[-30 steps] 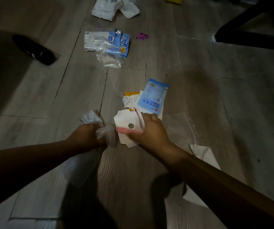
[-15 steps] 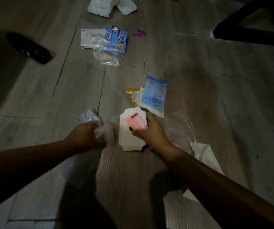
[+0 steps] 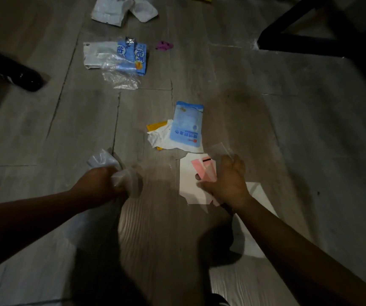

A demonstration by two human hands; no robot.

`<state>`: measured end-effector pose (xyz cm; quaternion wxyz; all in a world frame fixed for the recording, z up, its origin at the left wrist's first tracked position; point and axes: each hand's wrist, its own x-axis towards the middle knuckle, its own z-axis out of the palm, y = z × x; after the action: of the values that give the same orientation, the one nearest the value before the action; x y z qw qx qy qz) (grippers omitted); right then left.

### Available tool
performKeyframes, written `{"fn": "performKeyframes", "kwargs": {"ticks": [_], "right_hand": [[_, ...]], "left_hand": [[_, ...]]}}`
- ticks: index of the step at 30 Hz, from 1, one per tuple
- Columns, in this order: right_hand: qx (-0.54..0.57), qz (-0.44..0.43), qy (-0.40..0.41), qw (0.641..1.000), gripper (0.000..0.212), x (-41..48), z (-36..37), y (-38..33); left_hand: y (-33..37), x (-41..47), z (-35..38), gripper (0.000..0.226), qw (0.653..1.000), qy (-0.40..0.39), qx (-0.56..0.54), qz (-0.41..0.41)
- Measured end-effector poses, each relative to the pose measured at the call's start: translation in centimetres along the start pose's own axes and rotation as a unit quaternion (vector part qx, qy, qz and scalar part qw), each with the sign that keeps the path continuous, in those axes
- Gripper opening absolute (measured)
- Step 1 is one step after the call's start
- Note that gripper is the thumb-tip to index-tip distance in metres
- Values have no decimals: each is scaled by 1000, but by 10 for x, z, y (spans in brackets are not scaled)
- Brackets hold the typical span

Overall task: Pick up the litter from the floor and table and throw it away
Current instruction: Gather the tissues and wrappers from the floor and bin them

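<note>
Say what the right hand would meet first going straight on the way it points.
Probably the light blue packet lying just beyond the white card that the right hand grips, though depth is unclear.

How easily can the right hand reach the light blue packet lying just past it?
Probably yes. The light blue packet lies uncovered on the floor just beyond the right hand. But that hand grips a white card, so its fingers are not free.
</note>
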<state>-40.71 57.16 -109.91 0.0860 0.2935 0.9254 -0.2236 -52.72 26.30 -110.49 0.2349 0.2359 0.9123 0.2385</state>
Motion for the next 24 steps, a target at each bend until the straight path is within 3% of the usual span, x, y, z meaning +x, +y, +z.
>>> {"fn": "performKeyframes", "kwargs": {"ticks": [3,6,11,18,24], "right_hand": [[9,17,-18,1000,114,9,8,-1],[5,30,-12,999,115,12,8,-4],[26,19,-23,999,104,2,15,-21],[173,62,-32,982,69,-9,16,-25],[323,58,-46,944,57,-29,-12,-17]], "left_hand": [[0,-2,4,23,1000,-8,1,2],[2,-2,8,23,1000,-18,2,-5],[6,-2,8,25,1000,-12,4,-8],[10,-5,4,26,1000,-9,9,10],[35,-4,6,25,1000,-17,-25,7]]}}
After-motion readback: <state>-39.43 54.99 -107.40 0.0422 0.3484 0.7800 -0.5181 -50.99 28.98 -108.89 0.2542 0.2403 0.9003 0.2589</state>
